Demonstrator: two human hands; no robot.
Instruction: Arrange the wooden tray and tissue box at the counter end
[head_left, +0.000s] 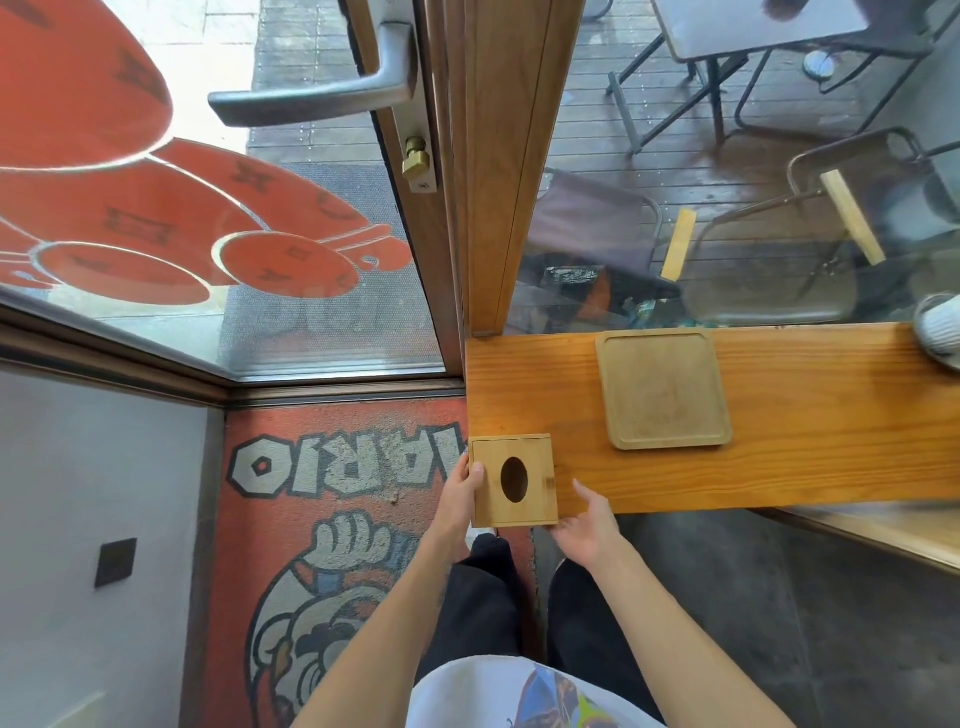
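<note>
A square wooden tissue box (535, 496) with a dark oval hole in its top sits at the near left corner of the wooden counter (805, 457), partly over the edge. My left hand (460, 493) grips its left side, thumb on top. My right hand (587, 525) is at its right near corner, fingers apart, touching or nearly touching it. A flat square wooden tray (665, 389) with rounded corners lies on the counter to the right and farther back, apart from both hands.
A white ribbed cup (940, 327) stands at the counter's far right edge. Behind the counter is a window; a wooden door frame (498, 171) and glass door with a metal handle (322, 93) rise at the left. A red printed doormat (332, 519) covers the floor.
</note>
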